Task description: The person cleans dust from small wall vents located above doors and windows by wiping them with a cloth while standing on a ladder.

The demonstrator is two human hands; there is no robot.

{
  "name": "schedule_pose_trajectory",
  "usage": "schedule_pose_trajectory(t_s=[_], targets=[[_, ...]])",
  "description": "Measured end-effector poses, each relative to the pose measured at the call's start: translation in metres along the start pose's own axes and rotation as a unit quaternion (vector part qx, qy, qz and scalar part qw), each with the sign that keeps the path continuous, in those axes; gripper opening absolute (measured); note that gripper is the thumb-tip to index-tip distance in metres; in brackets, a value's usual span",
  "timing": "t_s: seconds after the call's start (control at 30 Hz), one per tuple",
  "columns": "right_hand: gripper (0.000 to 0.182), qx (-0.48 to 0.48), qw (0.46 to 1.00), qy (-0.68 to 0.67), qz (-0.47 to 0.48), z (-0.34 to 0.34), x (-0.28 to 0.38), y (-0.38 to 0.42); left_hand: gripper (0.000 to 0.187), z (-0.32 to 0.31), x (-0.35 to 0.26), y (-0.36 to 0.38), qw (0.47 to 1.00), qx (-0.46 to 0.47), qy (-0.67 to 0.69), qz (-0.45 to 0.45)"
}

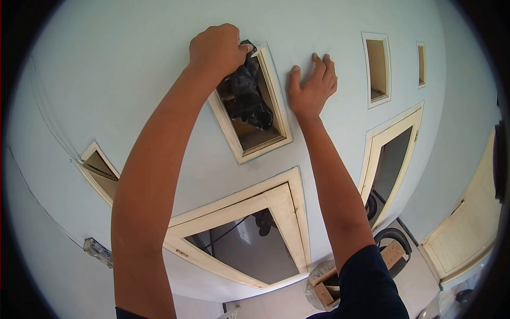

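High on the pale wall, my left hand (220, 49) is closed round the top of a dark cloth (247, 90). The crumpled cloth hangs down in front of a small cream-framed opening (286, 130), covering part of it. To the right of that frame, my right hand (313, 87) rests near or against the wall with its fingers spread and nothing in them. Whether its fingertips touch the wall is hard to tell.
Below is a cream-framed glass door or window (239, 250). Two small openings (377, 69) (421, 65) are at the right, above another framed door (388, 165). Cardboard boxes (390, 254) and a black chair (399, 234) stand low right. Wires run down the left wall.
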State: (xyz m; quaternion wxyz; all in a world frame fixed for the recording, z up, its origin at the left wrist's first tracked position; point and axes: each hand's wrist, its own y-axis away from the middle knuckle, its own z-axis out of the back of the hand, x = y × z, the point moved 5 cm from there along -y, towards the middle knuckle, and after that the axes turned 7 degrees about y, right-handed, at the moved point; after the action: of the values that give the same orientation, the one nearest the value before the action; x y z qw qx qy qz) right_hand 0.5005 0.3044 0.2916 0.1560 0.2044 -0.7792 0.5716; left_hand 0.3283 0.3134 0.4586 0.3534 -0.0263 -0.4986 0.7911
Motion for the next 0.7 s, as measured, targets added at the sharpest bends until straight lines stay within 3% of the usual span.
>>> schedule_pose_trajectory(t_s=[0.2,0.33,0.4,0.53,0.6,0.7], targets=[[0.059,-0.007,1.000,0.009,0.001,0.000,-0.002,0.000,0.041,-0.010,-0.028,0.002,0.993,-0.074,-0.038,0.081],[0.059,-0.010,1.000,0.000,0.009,0.002,0.000,-0.001,0.041,-0.007,-0.013,0.002,0.997,-0.061,-0.026,0.040],[0.059,-0.011,1.000,0.003,0.006,0.002,0.000,0.000,0.040,-0.006,-0.006,0.003,1.000,0.010,0.006,-0.003],[0.058,-0.013,1.000,0.004,0.000,0.000,0.000,0.000,0.039,-0.011,-0.016,0.001,0.999,0.006,0.014,0.031],[0.058,-0.015,1.000,0.003,0.006,0.000,-0.001,-0.003,0.038,-0.010,-0.026,0.000,0.994,-0.082,-0.015,0.073],[0.058,-0.007,1.000,0.005,0.003,0.002,-0.001,0.002,0.038,-0.014,-0.025,0.002,0.994,-0.077,-0.010,0.078]])
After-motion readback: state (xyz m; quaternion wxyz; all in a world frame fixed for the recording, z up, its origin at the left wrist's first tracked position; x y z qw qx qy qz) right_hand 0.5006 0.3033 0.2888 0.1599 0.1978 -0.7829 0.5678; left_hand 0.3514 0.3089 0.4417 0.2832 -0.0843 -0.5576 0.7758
